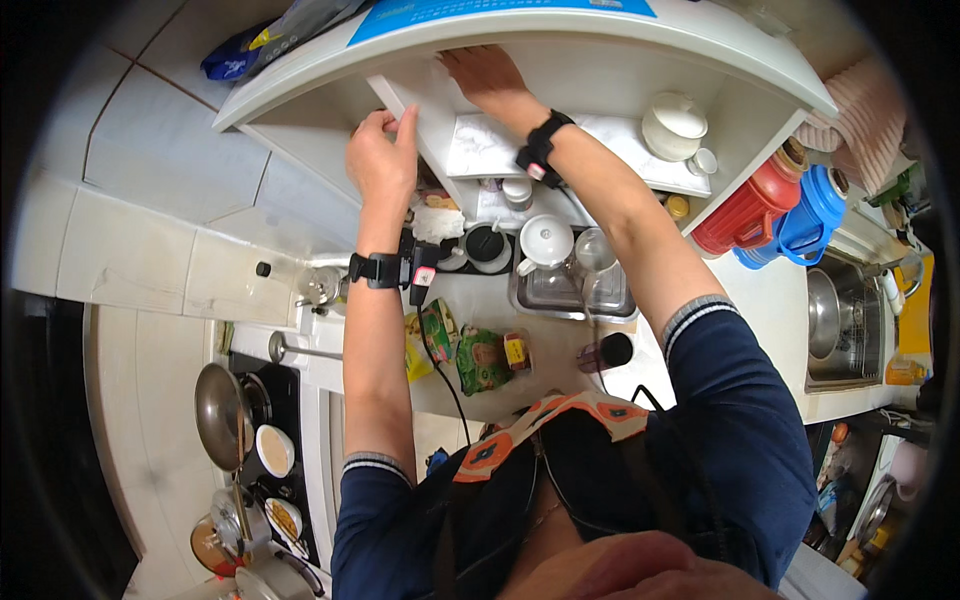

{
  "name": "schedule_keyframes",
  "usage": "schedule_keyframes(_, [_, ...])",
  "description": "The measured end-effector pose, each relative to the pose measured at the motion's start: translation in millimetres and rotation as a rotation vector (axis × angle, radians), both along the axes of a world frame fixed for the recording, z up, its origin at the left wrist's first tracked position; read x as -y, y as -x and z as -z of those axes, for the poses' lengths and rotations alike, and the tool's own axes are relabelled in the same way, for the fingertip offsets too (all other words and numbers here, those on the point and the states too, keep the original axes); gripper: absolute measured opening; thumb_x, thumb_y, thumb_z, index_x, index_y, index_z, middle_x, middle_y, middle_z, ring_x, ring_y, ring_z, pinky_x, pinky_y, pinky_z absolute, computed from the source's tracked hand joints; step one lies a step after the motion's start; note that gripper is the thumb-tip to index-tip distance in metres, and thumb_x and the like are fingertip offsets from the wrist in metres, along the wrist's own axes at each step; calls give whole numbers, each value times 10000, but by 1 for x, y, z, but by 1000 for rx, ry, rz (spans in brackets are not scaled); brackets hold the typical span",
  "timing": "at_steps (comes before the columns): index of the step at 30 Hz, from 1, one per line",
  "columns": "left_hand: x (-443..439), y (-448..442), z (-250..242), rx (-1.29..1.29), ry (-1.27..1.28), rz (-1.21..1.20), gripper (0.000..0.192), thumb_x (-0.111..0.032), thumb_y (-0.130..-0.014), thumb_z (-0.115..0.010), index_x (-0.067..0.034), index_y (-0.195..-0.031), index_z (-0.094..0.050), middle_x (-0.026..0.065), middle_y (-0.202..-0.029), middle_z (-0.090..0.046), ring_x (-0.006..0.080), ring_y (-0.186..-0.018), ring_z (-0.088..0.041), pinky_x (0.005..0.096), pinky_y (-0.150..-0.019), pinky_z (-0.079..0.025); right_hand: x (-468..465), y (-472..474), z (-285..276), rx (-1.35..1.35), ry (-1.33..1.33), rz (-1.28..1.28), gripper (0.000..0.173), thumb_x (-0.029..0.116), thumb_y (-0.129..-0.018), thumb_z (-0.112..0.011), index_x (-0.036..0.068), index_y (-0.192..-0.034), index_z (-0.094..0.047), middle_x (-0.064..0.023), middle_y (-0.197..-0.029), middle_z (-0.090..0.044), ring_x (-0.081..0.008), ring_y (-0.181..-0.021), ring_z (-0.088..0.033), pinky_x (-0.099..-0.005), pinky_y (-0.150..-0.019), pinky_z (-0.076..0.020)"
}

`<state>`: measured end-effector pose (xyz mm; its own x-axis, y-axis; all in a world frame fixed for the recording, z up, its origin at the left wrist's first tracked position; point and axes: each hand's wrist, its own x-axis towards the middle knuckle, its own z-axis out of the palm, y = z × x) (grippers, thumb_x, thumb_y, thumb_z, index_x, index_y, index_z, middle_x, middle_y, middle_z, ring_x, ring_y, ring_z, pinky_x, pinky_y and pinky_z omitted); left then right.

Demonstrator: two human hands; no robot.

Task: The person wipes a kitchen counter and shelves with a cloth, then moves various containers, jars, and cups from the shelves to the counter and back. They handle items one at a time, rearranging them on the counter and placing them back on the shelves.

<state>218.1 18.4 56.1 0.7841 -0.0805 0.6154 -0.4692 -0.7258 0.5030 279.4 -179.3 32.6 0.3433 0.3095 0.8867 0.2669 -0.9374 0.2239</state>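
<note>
My left hand [381, 161] is at the white upright divider panel [429, 150] of an open-fronted white cabinet. Its thumb lies against the panel's front edge, and its fingers curl on the left side. My right hand [491, 79] reaches high into the wider compartment, back of the hand towards me. The cabinet's top edge partly hides those fingertips, so whether they hold anything is unclear. Below that arm is a marble-patterned shelf [480, 146]. On its right side stand a white lidded pot [675, 126] and a small white cup [703, 161].
A white lidded mug [545, 241] and a glass cup [596, 251] stand by a metal tray [551, 300]. Food packets [484, 360] and a dark-lidded jar [606, 352] lie nearer me. Red [750, 196] and blue thermos flasks [799, 217] stand right, before a sink [844, 322]; a wok [223, 416] is left.
</note>
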Motion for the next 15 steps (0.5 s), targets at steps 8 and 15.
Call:
schedule_keyframes(8, [2,-7,-2,49,-69,-19,278,-289,-877,-685,-12,-866,-669,135,-810,-687,349,-765,-655,454,-690,-500,75,56,38,-95,-190,726,322,218,-862,-601,-46,-1046,-611,-250,-1304,-526,-473,-1247,-416,-576,-1081,-290])
schedule_keyframes(15, [-1,-8,-6,26,-125,2,284,-280,-853,-697,-6,-798,-648,153,-786,-682,365,-754,-655,462,-694,-503,51,19,71,82,-1086,533,573,263,-895,-586,-154,-1235,-389,-344,-1486,-236,-519,-1401,-124,-620,-1154,-33])
